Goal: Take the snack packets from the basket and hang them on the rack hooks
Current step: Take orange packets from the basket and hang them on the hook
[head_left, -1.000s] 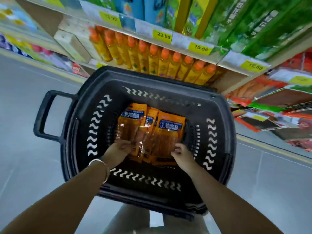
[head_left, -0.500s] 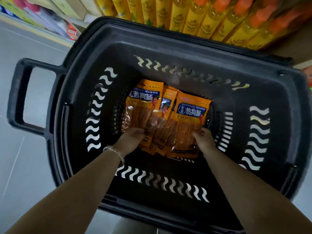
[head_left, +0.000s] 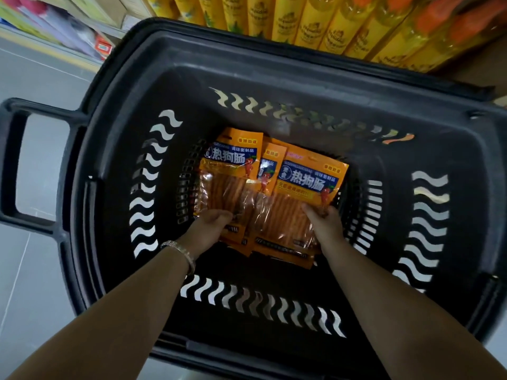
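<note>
Basket (head_left: 247, 58): black plastic with wavy slots in the walls. It sits on a grey floor (head_left: 33, 270), tight against a shelf of yellow bottles (head_left: 315, 20) with orange caps. A loop handle (head_left: 11, 160) sticks out on the left side.

Packets: three orange ones with blue labels, all down on the basket bottom, fanned and overlapping.
- The left packet (head_left: 233, 163) and right packet (head_left: 310, 182) are mostly exposed.
- The mid packet (head_left: 270, 167) shows only as a strip between them.
- Clear windows show brownish sticks inside.
- All three look flat. Can't tell if any edge is lifted.

Left grip (head_left: 211, 229): inside the basket, knuckles up, fingers curled down onto the lower part of the left packet and holding it there. The fingertips are hidden, so I can't tell how firm the hold is. There is a metal bracelet (head_left: 181, 252) on that wrist.

Right grip (head_left: 325, 226): also inside the basket, closed on the right packet. The thumb is on the front face over the window and the fingers are curled round the packet's right edge, a pinch rather than a full wrap.

Both forearms are bare and come in over the near wall, one on each side of the fan.
</note>
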### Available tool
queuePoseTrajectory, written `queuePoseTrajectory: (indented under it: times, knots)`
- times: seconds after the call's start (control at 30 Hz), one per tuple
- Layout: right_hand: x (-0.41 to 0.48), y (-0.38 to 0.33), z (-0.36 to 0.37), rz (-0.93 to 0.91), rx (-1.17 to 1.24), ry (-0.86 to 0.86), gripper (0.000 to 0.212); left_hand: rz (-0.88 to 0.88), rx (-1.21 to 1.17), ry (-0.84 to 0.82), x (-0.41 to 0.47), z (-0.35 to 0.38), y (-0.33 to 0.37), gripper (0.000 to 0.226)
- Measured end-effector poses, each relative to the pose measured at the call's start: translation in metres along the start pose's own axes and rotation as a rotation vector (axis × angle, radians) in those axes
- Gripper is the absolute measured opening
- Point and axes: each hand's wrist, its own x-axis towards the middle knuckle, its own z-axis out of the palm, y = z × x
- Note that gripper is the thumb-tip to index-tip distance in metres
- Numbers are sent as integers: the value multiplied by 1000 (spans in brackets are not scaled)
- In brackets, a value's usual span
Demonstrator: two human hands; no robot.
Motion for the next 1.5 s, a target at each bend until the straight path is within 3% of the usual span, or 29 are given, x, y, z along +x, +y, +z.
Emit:
queuePoseTrajectory:
  times: [0.2, 0.33, 0.4, 0.47, 0.6, 0.7, 0.77, 0.87, 1.0, 1.27, 1.33, 1.43, 1.5]
  knots:
    - [-44, -5, -9, -102, 190, 47, 25, -19, -70, 23, -9, 8, 4, 11]
    - [-77, -12, -20, -193, 254, 192, 29, -48, -169, 70, -12, 13, 20, 11]
    - [-91, -16, -27, -244, 258, 186, 28, -34, -134, 64, -16, 15, 25, 9]
    - [-104, -21, -33, -289, 272, 117, 30, -4, -58, 15, -22, 14, 28, 12]
    - [-113, -42, -24, -280, 414, -187, 36, 71, -45, -112, -33, 14, 34, 63]
    - [-112, -60, 1, -225, 338, -406, 25, 73, -88, -1, -34, 9, 37, 48]
    - [-101, -61, 15, -163, 295, -466, 33, 17, -157, 155, -31, -1, 35, 48]
    - [-78, -54, 22, -84, 144, -328, 50, -10, -128, 312, -26, -20, 25, 37]
    - [-46, -31, 17, -82, 7, -62, 43, -60, -107, 321, -18, -31, 16, 29]
    - [-20, -44, 42, 39, 100, -3, 42, -28, -117, 251, -6, -24, 20, 25]
    - [-22, -49, 46, -20, 28, -29, 36, -43, -101, 256, -6, -25, 20, 35]
    - [-33, -52, 42, -92, -76, -75, 63, -95, -68, 308, -15, -26, 26, 62]
    - [-45, -52, 32, -149, -72, -64, 58, -80, -54, 309, -27, -26, 32, 64]
